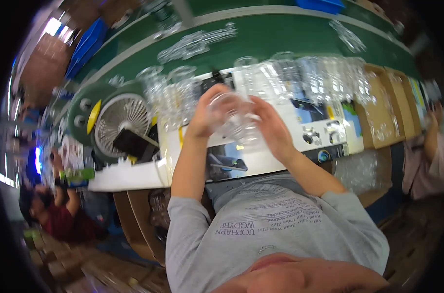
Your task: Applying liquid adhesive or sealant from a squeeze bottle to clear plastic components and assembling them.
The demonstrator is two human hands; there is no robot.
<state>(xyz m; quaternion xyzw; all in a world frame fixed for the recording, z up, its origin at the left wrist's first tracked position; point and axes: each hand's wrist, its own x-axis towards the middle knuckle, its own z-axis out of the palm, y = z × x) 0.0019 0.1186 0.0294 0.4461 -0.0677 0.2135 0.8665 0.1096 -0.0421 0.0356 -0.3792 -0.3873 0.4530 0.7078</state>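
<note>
Both hands, the left hand (206,115) and right hand (270,128), cupped a clear glass (230,116) between them, seemingly upright, above the surface (134,177), equally near.

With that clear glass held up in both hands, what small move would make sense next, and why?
Probably lower the clear glass a little toward the bench and set it beside the row of clear glasses behind it. Both the left hand and the right hand wrap around it above the printed cardboard boxes, so it rests on nothing, and similar glasses already stand grouped there.
</note>
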